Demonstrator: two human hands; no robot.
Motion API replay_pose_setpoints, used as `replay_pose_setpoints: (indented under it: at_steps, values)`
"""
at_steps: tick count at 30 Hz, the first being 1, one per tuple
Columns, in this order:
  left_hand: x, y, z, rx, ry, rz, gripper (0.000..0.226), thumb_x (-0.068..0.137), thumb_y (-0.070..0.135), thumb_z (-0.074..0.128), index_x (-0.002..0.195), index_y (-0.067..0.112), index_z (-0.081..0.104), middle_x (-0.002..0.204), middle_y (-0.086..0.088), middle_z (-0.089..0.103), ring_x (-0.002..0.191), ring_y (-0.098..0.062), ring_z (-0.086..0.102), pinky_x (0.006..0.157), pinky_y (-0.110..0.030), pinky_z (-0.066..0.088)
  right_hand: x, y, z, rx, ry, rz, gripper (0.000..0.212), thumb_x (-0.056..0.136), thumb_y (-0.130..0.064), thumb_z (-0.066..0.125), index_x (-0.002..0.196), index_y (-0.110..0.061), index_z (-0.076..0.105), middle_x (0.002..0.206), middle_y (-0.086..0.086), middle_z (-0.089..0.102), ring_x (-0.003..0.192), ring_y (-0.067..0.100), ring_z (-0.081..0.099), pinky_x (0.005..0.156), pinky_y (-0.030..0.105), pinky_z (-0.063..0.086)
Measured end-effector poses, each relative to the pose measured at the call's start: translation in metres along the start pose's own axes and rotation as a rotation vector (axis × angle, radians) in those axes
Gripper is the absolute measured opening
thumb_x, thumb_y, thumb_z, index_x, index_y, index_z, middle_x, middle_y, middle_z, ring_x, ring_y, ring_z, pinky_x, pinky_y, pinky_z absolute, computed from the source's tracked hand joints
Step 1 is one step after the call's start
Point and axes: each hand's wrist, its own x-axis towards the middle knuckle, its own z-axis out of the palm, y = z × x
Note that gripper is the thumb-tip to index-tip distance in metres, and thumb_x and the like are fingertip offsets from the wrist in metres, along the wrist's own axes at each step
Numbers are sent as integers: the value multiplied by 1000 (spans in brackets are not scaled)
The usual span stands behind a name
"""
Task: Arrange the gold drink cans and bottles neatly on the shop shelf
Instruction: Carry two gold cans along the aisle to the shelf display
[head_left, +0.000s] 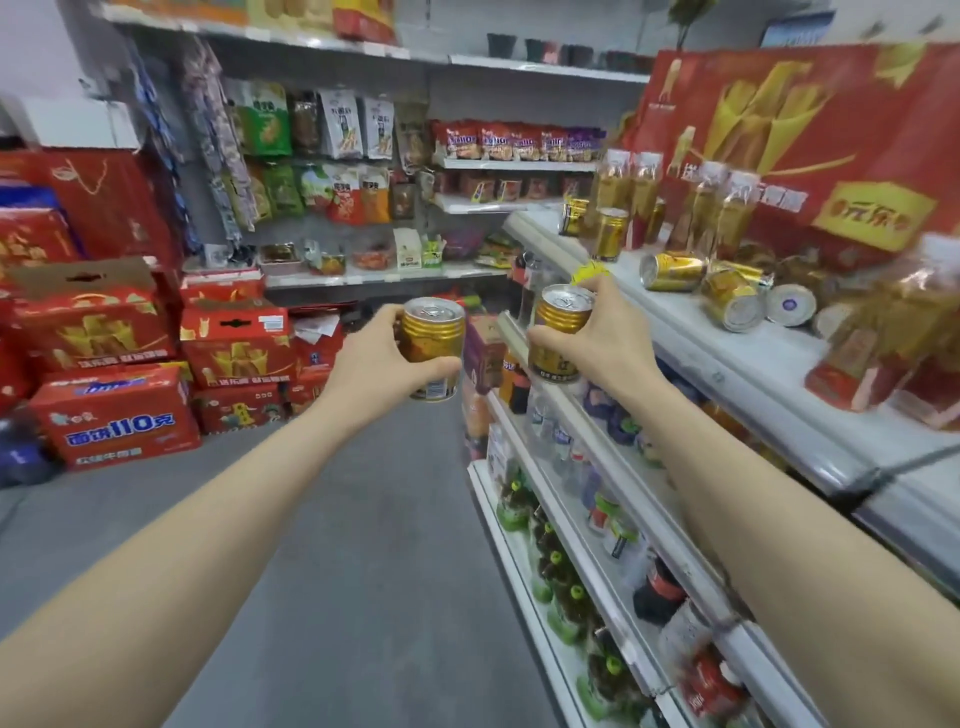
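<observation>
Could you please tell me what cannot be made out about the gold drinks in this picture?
All in the head view:
- Left can: label partly covered by the left hand and too small to read.
- Right can: label partly covered by the right hand.
- Wrapped bottles at the right edge: blurred and cut off, so their count is unclear.

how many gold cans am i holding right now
2. One gold can in the left hand, a second gold can in the right hand, both upright. None seems hidden.
</observation>
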Motion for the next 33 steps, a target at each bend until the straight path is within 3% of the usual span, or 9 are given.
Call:
replay_pose_setpoints:
  at_steps: [4, 7, 12, 15, 18, 23, 26, 33]
  values:
    - [93, -20, 8, 23, -4, 24, 70, 68, 52, 83, 124, 29, 49, 105, 16, 57, 97, -7, 57, 84, -25, 44, 86, 4, 35, -18, 10, -7, 82, 71, -58, 80, 132, -17, 46, 121, 2, 65, 107, 20, 63, 84, 36, 54]
    - [155, -35, 10, 9, 5, 27, 74, 66, 56, 83, 126, 27, 51, 110, 15, 61, 101, -8, 59, 88, -29, 48, 141, 4, 59, -17, 27, 3, 79, 71, -55, 81, 130, -16, 47, 120, 2, 65, 106, 20, 62, 81, 33, 51]
    - [267, -62, 20, 2, -28, 48, 60, 68, 54, 82, 113, 32, 47, 96, 22, 56, 84, 8, 53, 71, -17, 41, 229, 9, 105, -52, 22, 25, 77, 72, -55, 80, 130, -16, 47, 120, 3, 65, 106, 21, 62, 83, 35, 52]
    - [336, -84, 32, -31, -62, 80, 67, 69, 52, 82, 122, 28, 48, 103, 17, 56, 91, -3, 56, 82, -26, 49, 279, 19, 133, -80, 50, 73, 77, 74, -54, 80, 132, -16, 46, 120, 3, 64, 103, 20, 60, 77, 31, 45]
    - [405, -106, 43, -47, -112, 121, 79, 69, 51, 83, 133, 20, 48, 113, 10, 58, 100, -9, 55, 87, -27, 45, 326, 29, 156, -104, 77, 124, 80, 76, -53, 79, 136, -16, 44, 122, 4, 63, 103, 20, 58, 74, 28, 39]
    - [512, -129, 57, -22, -234, 190, 90, 66, 58, 81, 139, 21, 44, 128, 5, 59, 110, -14, 57, 94, -34, 48, 398, 38, 183, -124, 179, 222, 84, 76, -53, 79, 141, -14, 43, 133, 7, 59, 121, 27, 56, 87, 34, 44]
    - [568, -132, 72, -29, -286, 232, 88, 64, 62, 81, 135, 24, 45, 124, 6, 59, 107, -17, 60, 91, -42, 53, 432, 46, 196, -100, 246, 278, 83, 75, -54, 79, 139, -14, 44, 133, 5, 60, 121, 25, 56, 95, 38, 46]
    - [666, -115, 127, -115, -367, 351, 79, 66, 58, 82, 130, 26, 48, 113, 14, 55, 102, -8, 54, 85, -28, 44, 523, 71, 197, -188, 381, 302, 78, 71, -58, 80, 129, -17, 50, 116, 0, 67, 104, 19, 62, 85, 34, 50]
